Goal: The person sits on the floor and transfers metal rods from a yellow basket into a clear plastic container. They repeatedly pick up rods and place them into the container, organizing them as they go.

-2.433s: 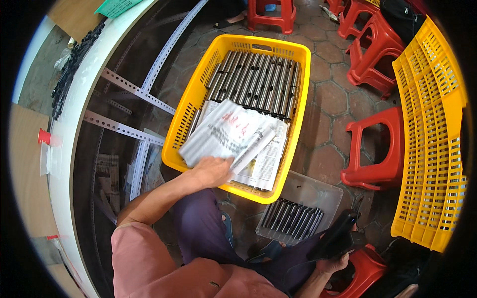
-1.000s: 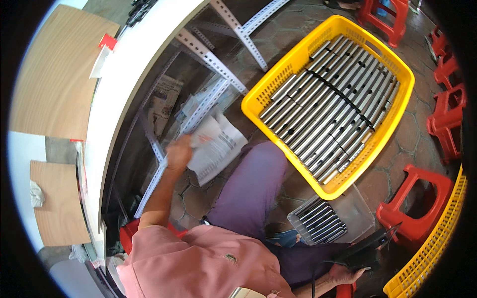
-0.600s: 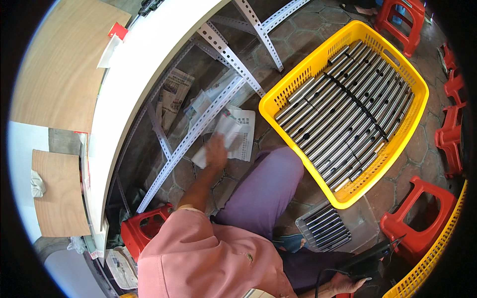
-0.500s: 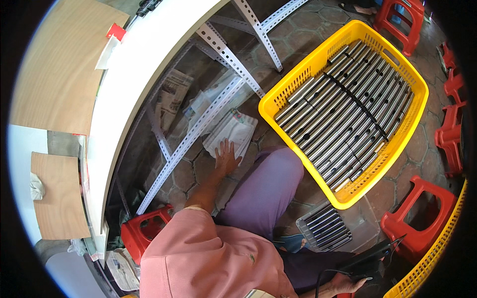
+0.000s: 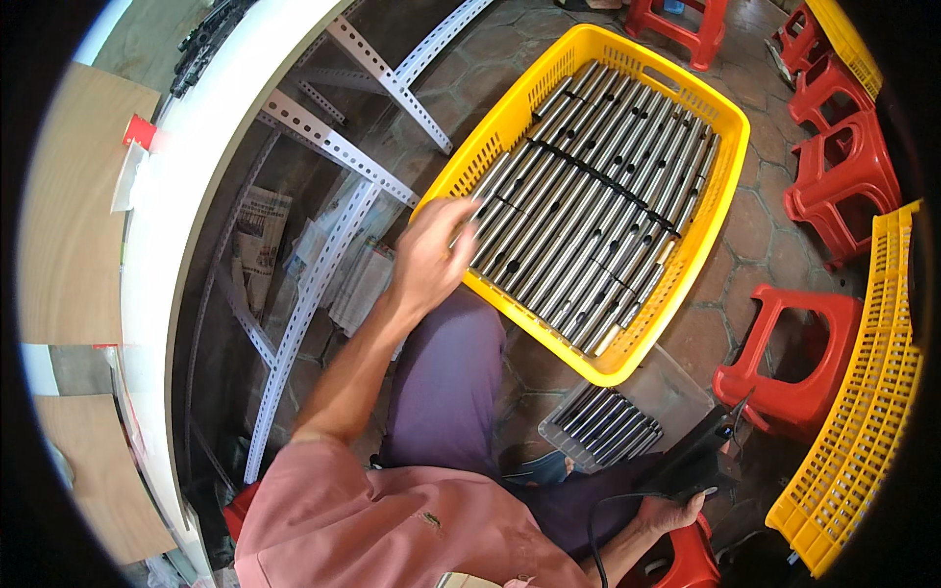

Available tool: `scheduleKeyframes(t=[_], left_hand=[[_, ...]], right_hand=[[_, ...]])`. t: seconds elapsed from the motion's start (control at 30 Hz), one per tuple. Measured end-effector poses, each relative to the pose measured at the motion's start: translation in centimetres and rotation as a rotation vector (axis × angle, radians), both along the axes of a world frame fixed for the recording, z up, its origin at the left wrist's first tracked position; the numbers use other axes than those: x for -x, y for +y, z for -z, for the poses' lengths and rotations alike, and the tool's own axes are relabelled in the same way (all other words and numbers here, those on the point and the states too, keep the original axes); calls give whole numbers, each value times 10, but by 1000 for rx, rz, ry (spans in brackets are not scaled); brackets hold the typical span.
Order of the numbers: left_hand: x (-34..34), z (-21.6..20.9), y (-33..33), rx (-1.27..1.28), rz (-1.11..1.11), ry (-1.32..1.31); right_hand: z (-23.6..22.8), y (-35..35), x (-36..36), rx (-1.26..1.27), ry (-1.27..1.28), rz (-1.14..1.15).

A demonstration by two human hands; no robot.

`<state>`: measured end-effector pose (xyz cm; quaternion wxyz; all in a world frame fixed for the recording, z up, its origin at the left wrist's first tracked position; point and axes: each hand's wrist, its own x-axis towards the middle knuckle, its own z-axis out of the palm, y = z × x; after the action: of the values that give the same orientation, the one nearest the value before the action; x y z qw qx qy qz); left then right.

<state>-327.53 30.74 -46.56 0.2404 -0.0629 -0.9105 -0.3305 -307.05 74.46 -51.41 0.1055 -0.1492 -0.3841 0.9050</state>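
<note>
My left hand (image 5: pixel 431 257) is at the near-left rim of a yellow plastic crate (image 5: pixel 610 367), its fingers bent toward the rods and smeared by motion. Whether they pinch anything cannot be made out. Shiny metal rods (image 5: pixel 578 211) lie side by side in the crate, with a black strap (image 5: pixel 603 181) across them. At the lower right, my right hand (image 5: pixel 671 512) is closed at the lower edge of a black device with a cable (image 5: pixel 691 451); the device is partly in shadow. Beside my leg stands a clear plastic box (image 5: pixel 676 382) with shorter dark metal rods (image 5: pixel 613 426).
A white perforated metal frame (image 5: pixel 314 279) supports the white tabletop (image 5: pixel 211 147) on the left. Newspapers (image 5: pixel 260 235) and a folded cloth or paper pad (image 5: pixel 363 289) lie beneath it. Red stools (image 5: pixel 794 358) and another yellow crate (image 5: pixel 853 392) line the right side.
My left hand has risen from the folded pad on the floor to the crate's rim, its spread fingers now bent. The view has shifted to the right. My right hand stays at the black device.
</note>
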Motion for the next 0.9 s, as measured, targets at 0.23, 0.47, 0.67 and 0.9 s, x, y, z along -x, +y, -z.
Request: scheduleKeyframes(t=[0.23, 0.47, 0.67, 0.9], left_hand=[[132, 91, -1, 275, -124, -588], [230, 117, 74, 206, -212, -650], [278, 134, 85, 352, -343, -832], [309, 138, 65, 377, -312, -909]], right_hand=[[1, -4, -6, 72, 8, 158], [1, 3, -17, 28, 10, 203], [-12, 2, -44, -28, -65, 262], [-35, -16, -23, -80, -66, 238]])
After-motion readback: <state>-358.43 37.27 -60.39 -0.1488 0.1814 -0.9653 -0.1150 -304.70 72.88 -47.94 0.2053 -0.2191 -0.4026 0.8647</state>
